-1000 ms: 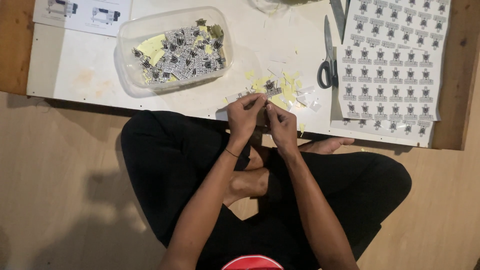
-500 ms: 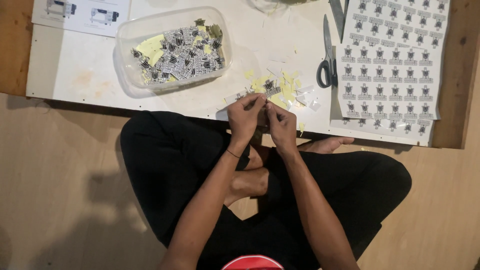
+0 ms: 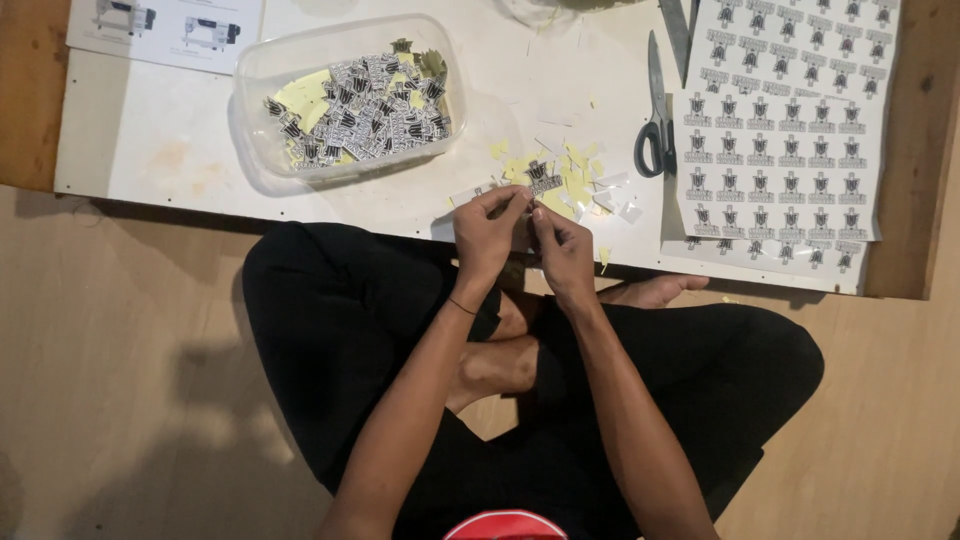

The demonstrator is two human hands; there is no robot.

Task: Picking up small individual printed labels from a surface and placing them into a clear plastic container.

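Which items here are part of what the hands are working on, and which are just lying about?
In use: left hand and right hand pinching a small sticker; clear tub of cut stickers; sticker sheet; yellow backing scraps.
Lying about: scissors; printed paper.

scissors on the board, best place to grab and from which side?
Take the scissors by the dark loop handles at the near end, coming from the person's side. The blades point away, towards the far edge; the loops lie flat beside the sticker sheet with bare board to their left.
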